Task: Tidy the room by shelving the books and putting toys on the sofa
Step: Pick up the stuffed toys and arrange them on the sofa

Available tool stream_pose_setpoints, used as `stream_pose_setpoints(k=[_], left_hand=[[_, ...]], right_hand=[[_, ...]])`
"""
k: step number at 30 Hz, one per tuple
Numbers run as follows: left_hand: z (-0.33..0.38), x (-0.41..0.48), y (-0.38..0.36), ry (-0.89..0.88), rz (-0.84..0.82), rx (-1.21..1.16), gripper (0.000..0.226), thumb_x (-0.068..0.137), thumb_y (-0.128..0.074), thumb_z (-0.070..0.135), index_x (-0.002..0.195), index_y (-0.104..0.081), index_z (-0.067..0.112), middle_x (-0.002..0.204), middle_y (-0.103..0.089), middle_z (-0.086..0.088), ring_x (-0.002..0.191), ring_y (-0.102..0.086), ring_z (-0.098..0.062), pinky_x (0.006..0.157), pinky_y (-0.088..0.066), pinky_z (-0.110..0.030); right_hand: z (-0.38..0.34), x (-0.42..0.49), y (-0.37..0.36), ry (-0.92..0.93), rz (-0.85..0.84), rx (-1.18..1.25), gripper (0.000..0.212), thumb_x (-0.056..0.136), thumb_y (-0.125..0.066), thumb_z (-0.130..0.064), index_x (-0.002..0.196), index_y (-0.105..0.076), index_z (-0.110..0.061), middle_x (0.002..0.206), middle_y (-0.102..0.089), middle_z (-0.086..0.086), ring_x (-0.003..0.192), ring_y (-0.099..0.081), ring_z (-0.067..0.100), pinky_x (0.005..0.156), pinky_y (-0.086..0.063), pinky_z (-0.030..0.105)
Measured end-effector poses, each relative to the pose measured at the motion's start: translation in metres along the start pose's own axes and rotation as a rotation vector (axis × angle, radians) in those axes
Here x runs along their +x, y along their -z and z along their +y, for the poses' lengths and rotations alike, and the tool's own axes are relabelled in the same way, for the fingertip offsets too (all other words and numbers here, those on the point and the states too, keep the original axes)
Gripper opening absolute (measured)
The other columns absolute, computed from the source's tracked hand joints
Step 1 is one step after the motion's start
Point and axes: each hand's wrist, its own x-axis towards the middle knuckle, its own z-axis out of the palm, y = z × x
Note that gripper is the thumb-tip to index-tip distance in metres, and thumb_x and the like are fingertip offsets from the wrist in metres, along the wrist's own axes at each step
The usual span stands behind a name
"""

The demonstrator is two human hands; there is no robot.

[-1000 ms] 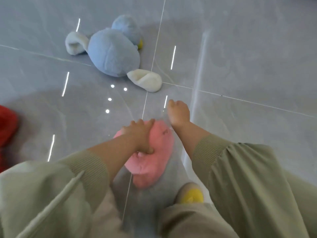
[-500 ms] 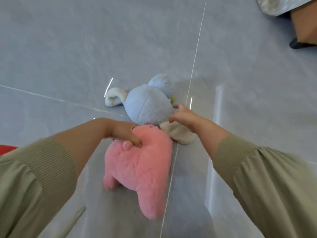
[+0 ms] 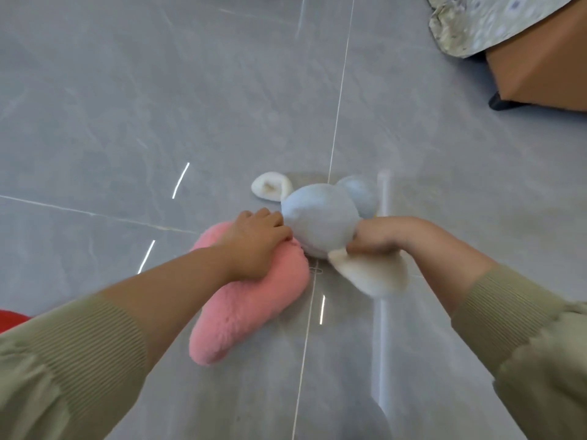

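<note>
Now left hand (image 3: 254,246) grips pink toy (image 3: 254,306), right hand (image 3: 381,238) pinches blue toy (image 3: 317,217), both low at floor (image 3: 127,122). Brown thing top right maybe sofa (image 3: 540,68), well apart. Carrying toys there not yet done.

Single wide-angle view, worn on the head. Looks forward and steeply down onto the grey tiled floor (image 3: 127,106), almost in plan. Sits near the work: takes in both sleeved forearms (image 3: 165,300) from the lower corners up to mid-frame. Centres roughly on the left hand (image 3: 254,242), gripping the pink plush toy (image 3: 254,312), and the right hand (image 3: 381,238), pinching the blue plush toy (image 3: 317,217) just beside it. Catches at the upper right edge a corner of brown furniture (image 3: 540,71) under a patterned cloth (image 3: 476,23), well apart from the toys. Clips a red object (image 3: 9,319) at the left edge. Splays the tile joints outward toward the frame borders.
</note>
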Motion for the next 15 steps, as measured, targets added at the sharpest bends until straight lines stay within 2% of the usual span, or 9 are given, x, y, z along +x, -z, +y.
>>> stream_pose_setpoints(k=[2,4,5,7,9,11,12,14,15], left_hand=[[0.005,0.006,-0.001,-0.108,0.216,0.217,0.030,0.071,-0.056,0.007,0.098,-0.060,0.018,0.101,-0.053,-0.005,0.086,-0.051,-0.025,0.070,-0.041,-0.037],[0.009,0.008,-0.002,-0.168,0.329,0.322,0.018,0.061,-0.060,0.001,0.075,-0.061,0.013,0.079,-0.054,-0.008,0.063,-0.050,-0.026,0.051,-0.036,-0.034],[0.009,0.007,-0.004,-0.183,0.344,0.340,0.014,0.058,-0.059,0.001,0.066,-0.058,0.012,0.070,-0.052,-0.008,0.056,-0.047,-0.025,0.047,-0.030,-0.032],[0.012,0.006,-0.008,-0.186,0.343,0.352,0.010,0.056,-0.058,0.003,0.056,-0.054,0.012,0.058,-0.046,-0.006,0.048,-0.043,-0.024,0.046,-0.021,-0.029],[0.014,0.006,-0.013,-0.167,0.325,0.331,0.011,0.053,-0.061,0.003,0.054,-0.054,0.012,0.053,-0.045,-0.006,0.046,-0.042,-0.023,0.045,-0.019,-0.026],[0.024,0.005,-0.011,-0.129,0.286,0.322,0.012,0.057,-0.067,0.005,0.061,-0.057,0.011,0.057,-0.050,-0.007,0.051,-0.048,-0.023,0.044,-0.021,-0.025],[0.029,0.004,-0.011,-0.100,0.239,0.297,0.008,0.069,-0.067,0.012,0.074,-0.060,0.012,0.068,-0.056,-0.008,0.064,-0.053,-0.024,0.047,-0.024,-0.028],[0.040,0.002,-0.012,0.071,0.066,0.281,0.028,0.094,-0.043,0.034,0.105,-0.056,0.012,0.099,-0.059,-0.009,0.094,-0.051,-0.026,0.058,-0.031,-0.032],[0.046,0.000,-0.010,0.123,0.010,0.283,0.042,0.095,-0.035,0.043,0.115,-0.052,0.011,0.108,-0.058,-0.010,0.102,-0.048,-0.027,0.061,-0.034,-0.032]], right_hand=[[0.003,-0.004,-0.006,0.018,0.201,0.085,0.026,0.092,-0.046,-0.031,0.091,-0.059,-0.008,0.088,-0.062,0.012,0.071,-0.057,0.026,0.058,-0.046,0.028],[0.003,-0.004,-0.020,0.045,0.592,0.057,0.015,0.088,-0.049,-0.026,0.091,-0.052,-0.012,0.091,-0.057,0.007,0.080,-0.051,0.025,0.064,-0.042,0.032],[0.003,-0.002,-0.026,0.106,0.671,0.019,0.021,0.085,-0.052,-0.025,0.100,-0.051,-0.012,0.102,-0.054,0.007,0.091,-0.050,0.026,0.072,-0.043,0.034],[0.010,0.004,-0.039,0.232,0.560,-0.033,0.058,0.078,-0.062,-0.030,0.129,-0.042,-0.013,0.129,-0.042,0.009,0.119,-0.041,0.028,0.095,-0.040,0.039],[0.011,0.005,-0.043,0.253,0.480,-0.057,0.087,0.075,-0.066,-0.039,0.147,-0.021,-0.017,0.148,-0.023,0.012,0.136,-0.024,0.030,0.110,-0.028,0.042],[0.008,0.009,-0.046,0.284,0.605,-0.189,0.092,0.077,-0.064,-0.039,0.151,-0.012,-0.022,0.154,-0.012,0.014,0.142,-0.014,0.032,0.114,-0.018,0.046],[0.004,0.011,-0.048,0.315,0.663,-0.236,0.089,0.078,-0.064,-0.037,0.151,-0.014,-0.025,0.155,-0.011,0.015,0.142,-0.013,0.032,0.114,-0.016,0.048],[-0.005,0.017,-0.050,0.321,0.653,-0.260,0.084,0.079,-0.064,-0.032,0.149,-0.019,-0.032,0.157,-0.004,0.013,0.142,-0.010,0.033,0.115,-0.013,0.052],[-0.009,0.020,-0.050,0.295,0.614,-0.242,0.083,0.079,-0.064,-0.032,0.149,-0.018,-0.034,0.158,0.001,0.011,0.143,-0.005,0.033,0.114,-0.011,0.054]])
